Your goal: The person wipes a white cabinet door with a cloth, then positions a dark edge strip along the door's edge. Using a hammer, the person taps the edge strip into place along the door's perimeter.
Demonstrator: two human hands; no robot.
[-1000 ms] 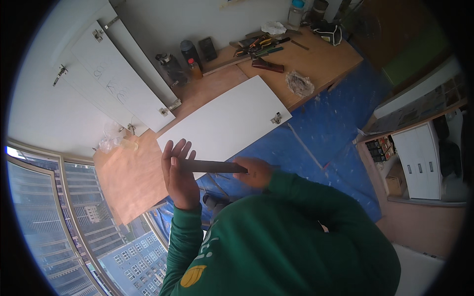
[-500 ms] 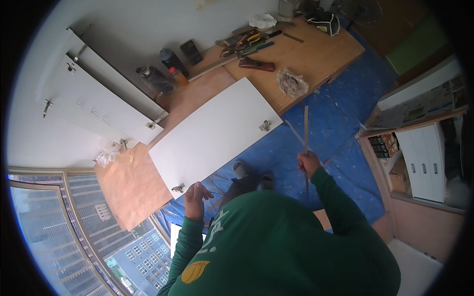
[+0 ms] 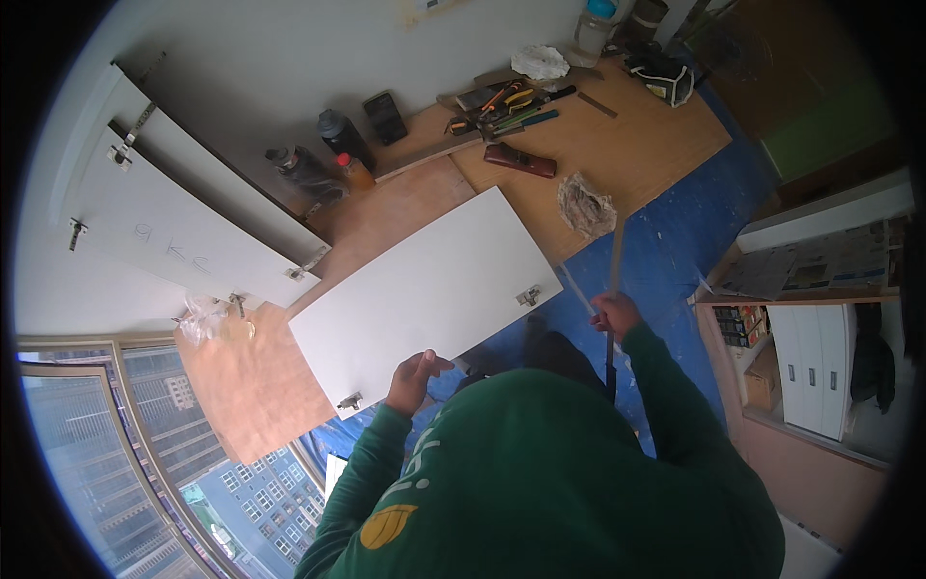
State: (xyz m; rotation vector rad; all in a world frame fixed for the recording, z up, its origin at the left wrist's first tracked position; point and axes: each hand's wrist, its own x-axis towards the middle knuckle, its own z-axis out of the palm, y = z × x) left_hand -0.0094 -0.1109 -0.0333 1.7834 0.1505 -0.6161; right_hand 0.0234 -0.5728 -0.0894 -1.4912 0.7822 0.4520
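Note:
A white cabinet door panel (image 3: 415, 294) lies on the wooden worktop, with one metal hinge (image 3: 349, 400) near its left end and another hinge (image 3: 528, 293) at its right end. My left hand (image 3: 417, 380) is at the panel's near edge, right of the left hinge. Its fingers are curled together, and I cannot see what they hold, if anything. Off the panel's right end, my right hand (image 3: 615, 315) is closed around a long, narrow flat strip (image 3: 615, 256). The strip points away from me, its far tip beside a crumpled plastic bag (image 3: 585, 205).
Hand tools (image 3: 506, 104) lie in a heap on the far worktop (image 3: 666, 135), near a reddish-brown block-shaped tool (image 3: 521, 160). Bottles (image 3: 344, 138) and a phone (image 3: 385, 117) stand by the wall. More white panels (image 3: 193, 212) lean at left. Blue sheeting (image 3: 666, 236) covers the floor.
My left hand has moved right along the panel's near edge, away from the left hinge. The strip in my right hand has tilted slightly right, its tip now beside the crumpled bag. The view has shifted.

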